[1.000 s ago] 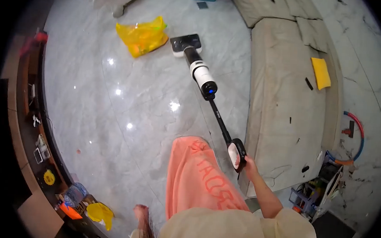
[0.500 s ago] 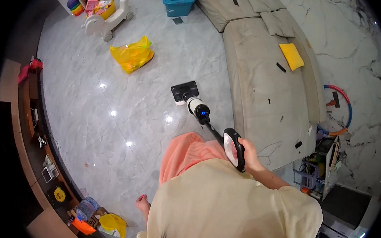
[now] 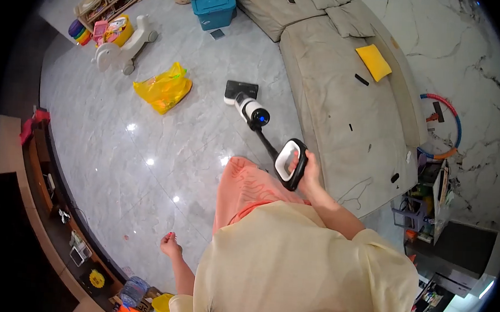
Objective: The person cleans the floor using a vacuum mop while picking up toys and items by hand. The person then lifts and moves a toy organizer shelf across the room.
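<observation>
A cordless floor washer [image 3: 253,113] with a white body and black head stands tilted on the grey tile floor. Its loop handle is in my right hand [image 3: 310,174], the fingers wrapped around the black grip. The black cleaning head [image 3: 242,90] lies flat on the floor, to the right of a yellow plastic bag [image 3: 166,88]. My left hand [image 3: 170,245] hangs low over the tiles at my side, its fingers curled in, with nothing visible in them.
A grey sofa [image 3: 343,99] with a yellow cushion [image 3: 373,62] runs along the right. A blue storage bin [image 3: 213,7] and a white ride-on toy [image 3: 123,47] stand at the back. At left is a low cabinet [image 3: 50,188]; a water bottle [image 3: 134,291] is at bottom left.
The floor washer's head has moved forward, farther from me. My right hand has gone forward and left with the handle. My left hand has swung forward, away from my body.
</observation>
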The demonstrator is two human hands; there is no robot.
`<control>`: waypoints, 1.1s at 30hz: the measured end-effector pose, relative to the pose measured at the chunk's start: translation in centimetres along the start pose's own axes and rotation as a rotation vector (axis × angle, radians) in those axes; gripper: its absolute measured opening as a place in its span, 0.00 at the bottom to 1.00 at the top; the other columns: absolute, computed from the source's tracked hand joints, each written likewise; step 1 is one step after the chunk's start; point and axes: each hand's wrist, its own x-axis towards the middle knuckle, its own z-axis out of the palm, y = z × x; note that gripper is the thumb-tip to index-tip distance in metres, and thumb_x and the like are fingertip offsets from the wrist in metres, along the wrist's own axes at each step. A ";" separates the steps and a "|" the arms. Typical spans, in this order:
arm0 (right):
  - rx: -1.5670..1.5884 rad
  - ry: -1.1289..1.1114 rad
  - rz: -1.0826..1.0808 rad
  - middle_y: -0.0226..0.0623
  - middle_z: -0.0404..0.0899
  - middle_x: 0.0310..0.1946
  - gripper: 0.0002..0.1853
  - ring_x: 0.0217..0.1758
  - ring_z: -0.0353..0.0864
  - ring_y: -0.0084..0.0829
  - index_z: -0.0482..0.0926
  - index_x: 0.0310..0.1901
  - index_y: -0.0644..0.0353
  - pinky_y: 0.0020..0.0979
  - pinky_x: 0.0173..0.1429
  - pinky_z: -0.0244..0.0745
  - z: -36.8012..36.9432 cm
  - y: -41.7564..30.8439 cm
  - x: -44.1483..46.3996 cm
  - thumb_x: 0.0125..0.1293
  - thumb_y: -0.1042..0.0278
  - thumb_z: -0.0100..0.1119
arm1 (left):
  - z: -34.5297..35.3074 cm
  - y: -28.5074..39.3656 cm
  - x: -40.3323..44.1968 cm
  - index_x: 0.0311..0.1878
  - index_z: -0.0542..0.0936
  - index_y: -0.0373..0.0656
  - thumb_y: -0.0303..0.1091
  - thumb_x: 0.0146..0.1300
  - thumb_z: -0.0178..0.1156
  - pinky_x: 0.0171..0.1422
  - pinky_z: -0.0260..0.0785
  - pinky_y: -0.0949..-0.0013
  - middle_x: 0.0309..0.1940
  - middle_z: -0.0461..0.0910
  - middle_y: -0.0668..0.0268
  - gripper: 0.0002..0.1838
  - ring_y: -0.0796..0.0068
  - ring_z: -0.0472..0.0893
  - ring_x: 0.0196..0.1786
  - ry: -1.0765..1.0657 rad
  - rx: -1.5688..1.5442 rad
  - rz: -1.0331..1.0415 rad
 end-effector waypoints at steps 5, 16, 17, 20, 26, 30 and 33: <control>-0.135 -0.036 -0.147 0.34 0.76 0.24 0.18 0.26 0.76 0.29 0.78 0.38 0.60 0.30 0.32 0.71 1.9 1.8 13.1 0.72 0.53 0.46 | 0.7 5.2 1.3 0.37 0.79 0.32 0.16 0.51 0.68 0.36 0.71 0.72 0.30 0.81 0.61 0.10 0.72 0.78 0.30 -0.022 0.097 0.066; 0.175 -0.035 -0.167 0.31 0.76 0.25 0.17 0.27 0.75 0.29 0.75 0.36 0.57 0.33 0.32 0.73 20.6 -4.5 34.3 0.71 0.51 0.46 | -4.6 5.5 3.0 0.34 0.84 0.33 0.26 0.52 0.66 0.34 0.72 0.65 0.29 0.84 0.58 0.07 0.70 0.80 0.30 0.184 0.658 -0.155; 0.259 -0.001 -0.191 0.31 0.76 0.26 0.17 0.28 0.75 0.29 0.75 0.37 0.57 0.33 0.33 0.73 21.6 -4.5 36.4 0.71 0.50 0.46 | -4.5 5.8 3.5 0.34 0.84 0.33 0.26 0.52 0.66 0.34 0.72 0.65 0.29 0.84 0.58 0.08 0.70 0.80 0.30 0.141 0.786 -0.154; 0.377 0.016 -0.214 0.30 0.76 0.27 0.18 0.29 0.75 0.28 0.75 0.38 0.56 0.33 0.36 0.74 22.7 -3.9 40.3 0.71 0.50 0.42 | -3.0 8.3 7.0 0.35 0.85 0.33 0.28 0.53 0.65 0.34 0.72 0.65 0.29 0.85 0.58 0.09 0.70 0.80 0.30 0.007 1.035 -0.082; 0.532 -0.026 -0.265 0.33 0.75 0.31 0.21 0.33 0.74 0.29 0.73 0.40 0.60 0.37 0.42 0.75 27.0 -4.2 46.9 0.70 0.50 0.35 | 6.9 22.7 19.9 0.35 0.85 0.34 0.36 0.54 0.65 0.36 0.71 0.66 0.28 0.84 0.61 0.13 0.72 0.80 0.32 -0.073 0.661 0.162; 0.596 -0.017 -0.247 0.36 0.74 0.34 0.22 0.35 0.74 0.32 0.71 0.40 0.63 0.40 0.48 0.75 31.9 -6.6 46.8 0.71 0.51 0.34 | 17.2 30.4 29.0 0.40 0.83 0.35 0.24 0.55 0.69 0.43 0.74 0.71 0.36 0.85 0.61 0.10 0.73 0.81 0.37 -0.113 0.232 0.208; 0.598 -0.018 -0.243 0.36 0.74 0.33 0.21 0.36 0.74 0.32 0.71 0.40 0.64 0.41 0.47 0.75 35.2 -9.3 47.9 0.71 0.53 0.34 | 25.3 36.3 32.7 0.40 0.83 0.36 0.20 0.52 0.70 0.40 0.72 0.73 0.34 0.84 0.64 0.11 0.77 0.79 0.35 -0.207 0.021 0.302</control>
